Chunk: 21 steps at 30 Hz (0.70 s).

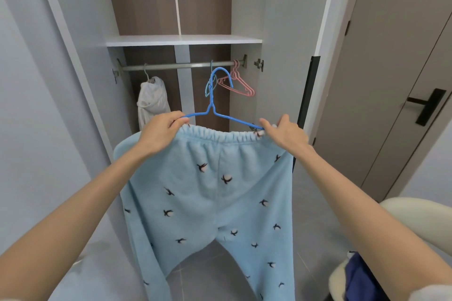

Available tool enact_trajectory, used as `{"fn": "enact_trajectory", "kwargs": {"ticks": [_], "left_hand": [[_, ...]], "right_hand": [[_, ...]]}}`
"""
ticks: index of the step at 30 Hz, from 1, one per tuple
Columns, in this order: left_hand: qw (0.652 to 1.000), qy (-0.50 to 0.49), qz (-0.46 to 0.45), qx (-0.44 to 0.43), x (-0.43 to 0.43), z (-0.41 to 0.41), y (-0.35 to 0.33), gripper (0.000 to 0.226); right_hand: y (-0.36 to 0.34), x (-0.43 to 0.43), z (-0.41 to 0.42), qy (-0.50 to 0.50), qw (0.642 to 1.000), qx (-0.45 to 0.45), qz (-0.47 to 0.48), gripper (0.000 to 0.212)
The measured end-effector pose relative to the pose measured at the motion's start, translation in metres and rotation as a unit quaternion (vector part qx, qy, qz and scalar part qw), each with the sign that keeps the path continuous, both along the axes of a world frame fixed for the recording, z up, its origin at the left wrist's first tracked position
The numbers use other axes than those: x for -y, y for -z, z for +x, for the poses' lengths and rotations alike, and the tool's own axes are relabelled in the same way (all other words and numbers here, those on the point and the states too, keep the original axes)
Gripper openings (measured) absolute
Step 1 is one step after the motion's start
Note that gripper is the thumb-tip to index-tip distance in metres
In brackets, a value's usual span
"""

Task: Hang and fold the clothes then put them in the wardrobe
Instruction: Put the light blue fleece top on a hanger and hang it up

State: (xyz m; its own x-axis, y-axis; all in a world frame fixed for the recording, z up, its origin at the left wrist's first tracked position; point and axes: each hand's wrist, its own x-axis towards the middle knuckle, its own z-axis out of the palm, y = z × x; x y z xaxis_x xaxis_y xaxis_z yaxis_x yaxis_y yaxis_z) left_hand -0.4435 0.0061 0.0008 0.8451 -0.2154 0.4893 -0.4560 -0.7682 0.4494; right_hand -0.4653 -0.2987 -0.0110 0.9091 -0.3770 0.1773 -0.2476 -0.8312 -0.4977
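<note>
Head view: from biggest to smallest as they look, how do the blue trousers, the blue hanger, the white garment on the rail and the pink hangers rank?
1. blue trousers, by far.
2. blue hanger and white garment: unsure; the hanger spans wider but is thin and nearer the camera.
3. pink hangers, smallest.

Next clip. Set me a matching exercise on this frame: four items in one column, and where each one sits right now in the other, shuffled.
Things:
1. blue hanger
2. pink hangers
3. white garment
4. dark blue cloth

Places:
A. hung on the left part of the rail
B. bare, at the rail's right end
C. gripped by the left hand and right hand, along with the light blue trousers
D. low on the right, on a cream seat

Pairs: 1-C, 2-B, 3-A, 4-D
</note>
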Motion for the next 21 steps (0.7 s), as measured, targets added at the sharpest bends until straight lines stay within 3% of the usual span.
{"fn": "enact_trajectory", "kwargs": {"ticks": [6,9,11,15,19,21], "left_hand": [[1.000,-0.019,-0.007,0.009,-0.001,-0.002,0.003,0.023],[1.000,-0.019,-0.009,0.006,0.000,-0.003,0.004,0.024],[1.000,-0.012,-0.004,0.001,0.002,-0.004,0.007,0.024],[0.998,0.018,0.063,0.000,-0.003,-0.008,0.012,0.023],[0.986,0.033,0.157,-0.040,-0.004,-0.012,0.020,0.029],[0.988,0.052,0.140,-0.040,0.004,-0.016,0.025,0.030]], "right_hand": [[-0.022,0.003,-0.003,-0.039,0.988,-0.123,-0.080,0.051],[-0.025,0.000,0.001,-0.066,0.985,-0.157,-0.005,0.030],[-0.020,-0.001,0.003,-0.083,0.983,-0.161,0.026,0.027],[-0.009,0.003,0.005,-0.074,0.990,-0.112,0.046,0.024],[-0.029,0.003,0.011,-0.076,0.995,0.030,0.048,0.028],[-0.043,-0.005,0.016,-0.098,0.989,0.099,0.050,0.037]]}}
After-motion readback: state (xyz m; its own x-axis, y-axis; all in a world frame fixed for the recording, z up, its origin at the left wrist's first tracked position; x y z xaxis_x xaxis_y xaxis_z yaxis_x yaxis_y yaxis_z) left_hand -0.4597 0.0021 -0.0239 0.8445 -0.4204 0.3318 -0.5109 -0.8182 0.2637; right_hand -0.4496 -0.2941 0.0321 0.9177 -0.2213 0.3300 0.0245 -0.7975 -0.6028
